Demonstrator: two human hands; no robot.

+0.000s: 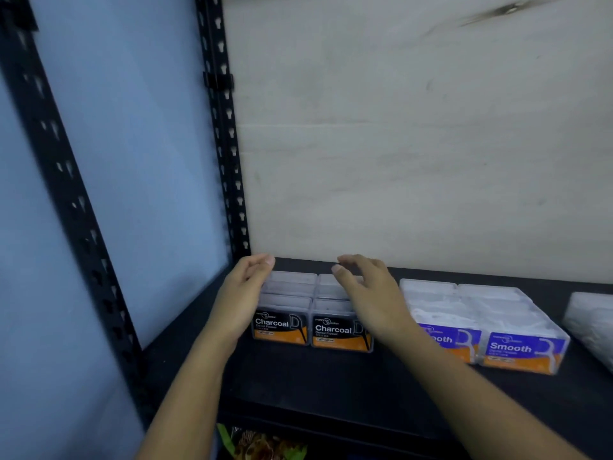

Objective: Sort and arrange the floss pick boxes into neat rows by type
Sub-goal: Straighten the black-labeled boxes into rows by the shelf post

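Observation:
Clear floss pick boxes stand on a black shelf (298,386). Two columns of black-and-orange Charcoal boxes (282,327) sit at the left, several deep. To their right, two columns of blue-and-orange Smooth boxes (524,350) line up the same way. My left hand (242,293) is beside the left flank of the Charcoal block, fingers straight. My right hand (371,293) hovers over the block's right side with relaxed fingers and hides part of the right Charcoal column and the nearest Smooth box. Neither hand holds anything.
A further clear box (593,320) lies at the right edge, its label unseen. A black perforated upright (229,154) rises behind the left hand, a pale wall behind the shelf. Colourful packaging (262,443) shows on a lower level.

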